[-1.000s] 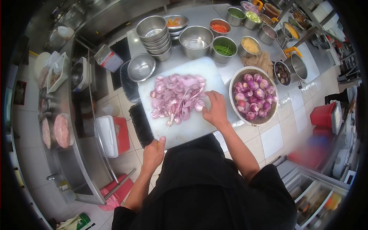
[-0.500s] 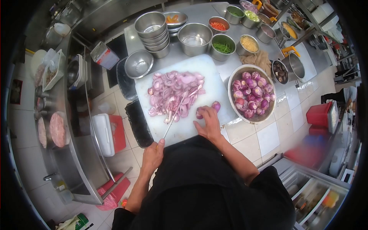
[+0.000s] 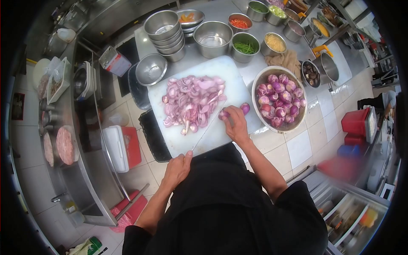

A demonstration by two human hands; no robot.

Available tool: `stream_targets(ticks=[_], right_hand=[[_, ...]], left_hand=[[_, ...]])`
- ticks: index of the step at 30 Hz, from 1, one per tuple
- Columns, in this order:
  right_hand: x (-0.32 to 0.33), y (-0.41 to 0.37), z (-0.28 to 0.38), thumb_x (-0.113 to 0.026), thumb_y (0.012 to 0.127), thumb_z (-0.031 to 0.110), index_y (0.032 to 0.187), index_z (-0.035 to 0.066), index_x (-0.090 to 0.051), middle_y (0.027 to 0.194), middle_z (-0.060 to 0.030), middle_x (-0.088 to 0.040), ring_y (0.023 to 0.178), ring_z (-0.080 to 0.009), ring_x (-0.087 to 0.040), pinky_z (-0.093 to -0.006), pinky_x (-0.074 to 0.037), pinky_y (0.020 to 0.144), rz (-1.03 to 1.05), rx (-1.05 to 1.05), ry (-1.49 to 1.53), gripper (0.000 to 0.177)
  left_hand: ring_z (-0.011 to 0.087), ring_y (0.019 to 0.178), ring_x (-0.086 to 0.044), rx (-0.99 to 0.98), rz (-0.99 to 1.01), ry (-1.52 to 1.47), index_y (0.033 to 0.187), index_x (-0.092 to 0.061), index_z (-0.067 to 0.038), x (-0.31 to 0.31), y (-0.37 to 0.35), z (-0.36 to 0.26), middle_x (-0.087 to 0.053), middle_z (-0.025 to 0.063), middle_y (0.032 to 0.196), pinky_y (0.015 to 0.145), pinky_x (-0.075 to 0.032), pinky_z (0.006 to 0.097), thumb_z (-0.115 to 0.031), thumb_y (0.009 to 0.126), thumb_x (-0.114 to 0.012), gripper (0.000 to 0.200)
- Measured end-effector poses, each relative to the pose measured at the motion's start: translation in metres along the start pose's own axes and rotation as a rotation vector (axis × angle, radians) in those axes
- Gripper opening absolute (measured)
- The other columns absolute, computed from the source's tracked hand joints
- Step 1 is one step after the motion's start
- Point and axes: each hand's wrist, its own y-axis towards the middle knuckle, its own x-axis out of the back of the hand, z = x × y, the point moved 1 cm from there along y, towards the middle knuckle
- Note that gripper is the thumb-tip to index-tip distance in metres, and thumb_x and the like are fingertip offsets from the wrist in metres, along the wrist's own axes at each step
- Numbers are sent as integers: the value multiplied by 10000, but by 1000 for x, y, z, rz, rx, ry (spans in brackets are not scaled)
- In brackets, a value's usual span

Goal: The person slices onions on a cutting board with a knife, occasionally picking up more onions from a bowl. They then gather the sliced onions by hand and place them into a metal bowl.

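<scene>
My left hand (image 3: 177, 169) is closed round the handle of a knife (image 3: 207, 131). Its long thin blade points up and right over the white cutting board (image 3: 176, 142), the tip close to the fingers of my other hand. My right hand (image 3: 236, 126) grips a small red onion (image 3: 224, 114) on the board, with the fingers curled over it. Just right of those fingers lies a second red onion (image 3: 245, 108). A pile of sliced red onion (image 3: 193, 100) covers the board's upper left part.
Right of the board stands a steel colander (image 3: 255, 95) of peeled red onions. Behind are stacked steel bowls (image 3: 163, 34), an empty steel pot (image 3: 213, 40) and pots of green strips (image 3: 245, 47), chopped red pieces (image 3: 240, 22) and yellow pieces (image 3: 275, 43). A brown cloth (image 3: 290, 61) lies nearby.
The knife has swung right, away from the sliced pile and towards the onion under my right hand. My left hand has shifted slightly right.
</scene>
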Motion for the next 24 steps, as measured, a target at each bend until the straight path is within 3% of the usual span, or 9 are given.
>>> stream_targets(ticks=[9,17,24], right_hand=[[2,2,-1,-683,797,-36,1094,-1,-626,1101,-183,-625,1028,-382,-594,-432,-490,910,47,-18,87,305],[0,2,-5,-665,806,-44,1075,1,-622,1091,-190,-623,1032,-386,-591,-435,-488,909,59,-49,93,276],[-2,2,-6,-663,805,-52,1055,10,-619,1079,-178,-623,1008,-379,-591,-438,-487,887,43,-39,111,262]], left_hand=[[538,901,-612,67,30,108,868,-636,89,10,-14,-6,-632,380,880,845,-466,570,-476,1043,-345,659],[566,859,-605,-40,-57,101,849,-627,88,-7,10,-10,-619,393,832,816,-478,585,-454,1048,-353,638],[557,846,-597,17,-43,124,839,-621,79,-20,5,5,-617,371,828,787,-453,583,-440,1056,-348,626]])
